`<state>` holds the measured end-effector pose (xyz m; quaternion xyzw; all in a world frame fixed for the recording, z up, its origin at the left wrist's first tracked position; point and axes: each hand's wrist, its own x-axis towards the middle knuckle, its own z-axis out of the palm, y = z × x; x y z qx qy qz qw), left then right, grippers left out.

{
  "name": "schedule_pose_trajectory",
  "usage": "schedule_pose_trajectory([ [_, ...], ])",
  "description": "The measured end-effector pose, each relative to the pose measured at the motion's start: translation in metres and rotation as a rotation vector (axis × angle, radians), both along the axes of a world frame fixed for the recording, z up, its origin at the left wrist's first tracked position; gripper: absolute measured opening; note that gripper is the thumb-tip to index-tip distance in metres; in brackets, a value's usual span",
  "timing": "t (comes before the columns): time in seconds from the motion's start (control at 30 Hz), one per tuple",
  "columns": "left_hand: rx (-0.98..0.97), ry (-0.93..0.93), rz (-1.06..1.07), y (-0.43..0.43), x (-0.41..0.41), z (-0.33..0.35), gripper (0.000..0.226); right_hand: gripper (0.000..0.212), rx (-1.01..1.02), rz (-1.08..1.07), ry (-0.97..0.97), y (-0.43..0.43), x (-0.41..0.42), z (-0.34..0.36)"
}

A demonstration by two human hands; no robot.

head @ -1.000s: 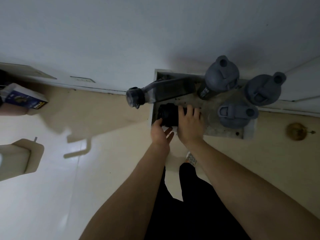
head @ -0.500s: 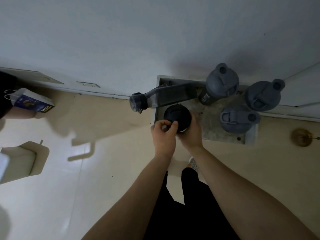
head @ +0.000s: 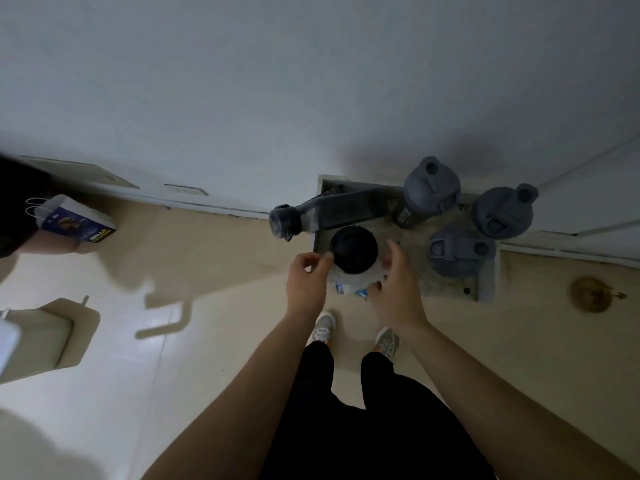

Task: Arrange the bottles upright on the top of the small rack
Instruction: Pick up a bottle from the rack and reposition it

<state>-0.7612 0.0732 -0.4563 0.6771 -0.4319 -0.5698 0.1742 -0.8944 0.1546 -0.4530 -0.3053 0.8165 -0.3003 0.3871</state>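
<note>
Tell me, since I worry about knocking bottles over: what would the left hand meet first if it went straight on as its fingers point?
Most likely the black-capped bottle standing upright just beyond the left hand; depth is unclear from above.

We couldn't read the label on the blue bag (head: 74,220), and the picture's left edge cut off the white bin (head: 7,341).

black-lidded bottle (head: 354,250) now upright, hands (head: 398,289) released

black-lidded bottle (head: 354,249) upright on rack (head: 485,284) | left hand (head: 306,284), right hand (head: 398,292) flank it, open
</note>
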Motion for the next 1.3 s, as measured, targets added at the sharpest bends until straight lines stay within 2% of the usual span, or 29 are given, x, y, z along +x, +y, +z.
schedule_pose_trajectory([
  [0.07, 0.018, -0.03, 0.157, -0.009, 0.009, 0.009, 0.025, 0.067, -0.041, 0.044, 0.102, -0.003, 0.0, 0.033],
  [0.13, 0.027, -0.059, 0.385, -0.024, 0.014, 0.018, 0.025, 0.056, -0.11, 0.15, 0.288, -0.021, -0.001, 0.055],
  [0.23, 0.127, 0.039, 0.66, -0.057, 0.018, 0.022, 0.046, 0.051, -0.118, 0.395, 0.45, -0.075, 0.004, 0.058],
  [0.3, 0.267, 0.167, 0.653, -0.073, 0.018, 0.018, 0.058, 0.061, -0.071, 0.565, 0.491, -0.112, 0.012, 0.05],
  [0.37, 0.344, 0.302, 0.558, -0.081, 0.015, 0.018, 0.053, 0.076, -0.012, 0.717, 0.524, -0.141, 0.019, 0.043],
  [0.47, 0.218, 0.372, 0.477, -0.092, 0.009, 0.018, 0.028, 0.09, 0.133, 0.866, 0.558, -0.169, 0.023, 0.031],
  [0.5, 0.177, 0.366, 0.457, -0.093, 0.007, 0.018, 0.027, 0.091, 0.174, 0.885, 0.574, -0.172, 0.022, 0.028],
  [0.57, 0.121, 0.36, 0.429, -0.095, 0.001, 0.021, 0.036, 0.084, 0.185, 0.873, 0.625, -0.175, 0.02, 0.024],
  [0.67, 0.044, 0.314, 0.368, -0.1, -0.013, 0.035, 0.05, 0.059, 0.054, 0.742, 0.724, -0.176, 0.01, 0.024],
  [0.73, -0.063, 0.278, 0.247, -0.106, -0.023, 0.043, 0.047, 0.052, -0.03, 0.605, 0.672, -0.175, -0.004, 0.029],
  [0.93, -0.313, 0.196, -0.134, -0.109, -0.052, 0.062, 0.028, 0.059, -0.158, 0.209, 0.188, -0.157, -0.042, 0.038],
  [1.17, -0.354, 0.095, -0.297, -0.109, -0.068, 0.068, 0.039, 0.059, -0.2, 0.061, 0.047, -0.142, -0.051, 0.039],
  [1.3, -0.356, 0.045, -0.336, -0.109, -0.07, 0.071, 0.04, 0.061, -0.148, 0.088, 0.036, -0.139, -0.053, 0.044],
])
